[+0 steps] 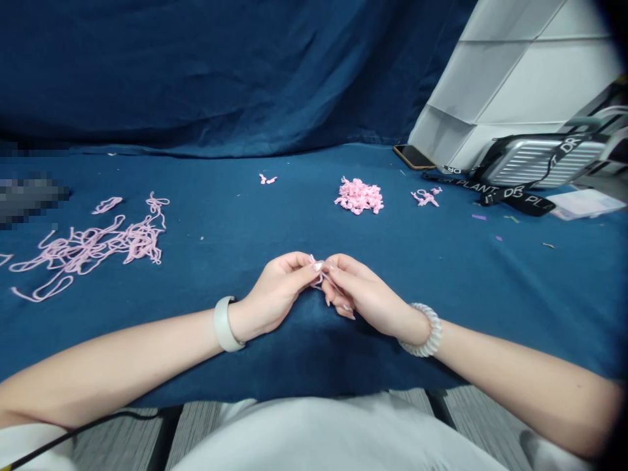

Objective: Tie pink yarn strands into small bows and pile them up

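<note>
Over the front of the blue cloth, my left hand [279, 288] and my right hand [360, 288] meet at their fingertips. Between them is a short length of pale pink yarn [320, 280], pinched by the thumb and fingers of both hands; most of it is hidden by the fingers. A loose tangle of pink-lilac yarn [98, 245] lies on the left. Straight beyond my hands sits a pile of small pink knotted yarn pieces [359, 195]. To its right is a smaller knotted pink cluster [426, 196], and further left lies a tiny pink piece [267, 178].
At the back right are a phone [413, 157], a silver ribbed case [544, 160] with a black lettered strap [520, 196], and a white box structure [515, 72]. Blue cloth [220, 78] hangs behind. A small yarn loop [106, 205] and paper scraps [479, 217] lie about.
</note>
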{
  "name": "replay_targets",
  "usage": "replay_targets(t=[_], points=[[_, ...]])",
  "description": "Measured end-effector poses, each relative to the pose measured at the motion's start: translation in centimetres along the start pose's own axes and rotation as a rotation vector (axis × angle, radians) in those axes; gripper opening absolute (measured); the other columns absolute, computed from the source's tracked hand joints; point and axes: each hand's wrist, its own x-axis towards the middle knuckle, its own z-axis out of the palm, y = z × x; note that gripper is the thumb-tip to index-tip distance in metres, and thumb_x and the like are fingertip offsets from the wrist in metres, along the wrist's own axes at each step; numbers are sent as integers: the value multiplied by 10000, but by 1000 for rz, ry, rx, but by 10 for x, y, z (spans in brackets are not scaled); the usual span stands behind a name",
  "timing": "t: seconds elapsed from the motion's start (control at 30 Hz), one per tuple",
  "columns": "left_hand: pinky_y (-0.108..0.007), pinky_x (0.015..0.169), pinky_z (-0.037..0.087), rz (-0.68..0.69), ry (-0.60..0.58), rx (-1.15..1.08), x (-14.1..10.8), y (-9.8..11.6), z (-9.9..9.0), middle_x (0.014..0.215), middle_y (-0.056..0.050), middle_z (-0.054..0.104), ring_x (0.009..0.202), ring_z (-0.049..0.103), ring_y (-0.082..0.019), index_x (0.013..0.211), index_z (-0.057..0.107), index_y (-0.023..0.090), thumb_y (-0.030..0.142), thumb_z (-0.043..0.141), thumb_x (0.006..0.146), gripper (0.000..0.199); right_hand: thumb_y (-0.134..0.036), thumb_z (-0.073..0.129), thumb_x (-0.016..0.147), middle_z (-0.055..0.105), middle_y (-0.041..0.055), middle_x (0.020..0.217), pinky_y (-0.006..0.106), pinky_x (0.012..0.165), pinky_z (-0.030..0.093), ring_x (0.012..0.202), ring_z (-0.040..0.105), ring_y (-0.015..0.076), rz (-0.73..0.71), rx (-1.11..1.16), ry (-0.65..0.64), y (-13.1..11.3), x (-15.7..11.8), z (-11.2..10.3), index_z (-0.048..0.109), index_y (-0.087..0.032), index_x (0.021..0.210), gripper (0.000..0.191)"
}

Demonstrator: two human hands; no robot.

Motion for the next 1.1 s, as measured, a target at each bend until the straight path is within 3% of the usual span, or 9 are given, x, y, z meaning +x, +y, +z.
replay_targets(t=[0.2,0.37,0.53,0.7,0.8,0.97,1.1], points=[[-215,678,418,37,31,-40,0,0,0,668,13,607,643,538,-77,715,598,139,227,721,726,151,-441,413,907,464,-74,491,168,390,300,391,355,52,-55,-278,-79,-5,-5,2,472,-188,884,260],[-211,598,421,15,81,-15,0,3,3,703,8,608,632,541,-86,692,577,145,262,733,707,195,-373,426,908,444,-62,449,190,451,334,395,398,57,-111,-461,-116,-5,-6,2,548,-156,743,299],[-236,691,459,-1,110,26,1,7,1,851,-46,680,748,611,-119,752,588,137,289,699,747,188,-332,406,919,494,-42,500,199,505,367,451,452,70,-181,-557,-78,-4,-6,1,537,-161,708,301],[-302,783,493,-18,69,-88,2,13,1,798,-45,710,858,671,-178,787,496,174,258,669,784,193,-256,396,926,538,-30,518,208,579,397,513,522,85,-270,-719,-91,-2,-9,0,526,-166,680,292],[-342,811,511,-18,10,-157,2,18,3,757,-15,702,786,687,-168,799,476,184,245,660,793,194,-260,390,933,552,-23,542,213,579,388,523,525,88,-364,-782,-86,-2,-12,-1,538,-170,688,300],[-347,821,535,11,14,-190,0,28,5,645,52,636,601,653,-93,795,476,183,236,652,801,184,-270,412,933,534,-16,555,225,550,364,504,480,91,-524,-835,-15,-6,-18,-2,581,-184,748,265],[-317,821,542,13,-8,-194,-2,32,7,607,62,617,540,612,-55,762,497,176,236,650,804,169,-283,452,914,552,-5,590,223,541,363,514,466,91,-528,-845,-2,-9,-21,-1,597,-184,781,221]])
